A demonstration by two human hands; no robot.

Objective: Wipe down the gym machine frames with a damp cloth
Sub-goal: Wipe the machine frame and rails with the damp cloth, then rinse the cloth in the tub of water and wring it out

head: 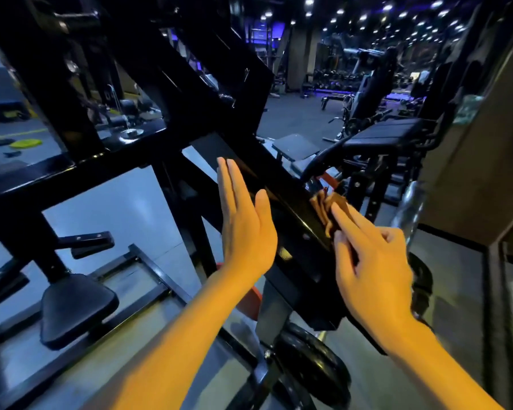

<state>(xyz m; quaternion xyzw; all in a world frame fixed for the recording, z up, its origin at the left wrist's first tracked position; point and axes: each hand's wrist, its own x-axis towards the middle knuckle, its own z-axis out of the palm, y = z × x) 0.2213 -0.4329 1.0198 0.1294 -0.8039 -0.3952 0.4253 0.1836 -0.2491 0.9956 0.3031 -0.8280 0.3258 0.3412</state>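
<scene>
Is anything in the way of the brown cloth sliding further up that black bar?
Nothing visible blocks it. The crumpled brown cloth lies on the slanted black metal frame bar under the right hand's fingers. The flat left hand is beside the bar, left of the cloth's path.

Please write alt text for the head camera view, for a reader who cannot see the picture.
The right hand presses a brown cloth with straight fingers against a slanted black frame beam of a gym machine. The left hand is open and flat beside the beam. Benches and other machines stand behind in a dim gym.
</scene>
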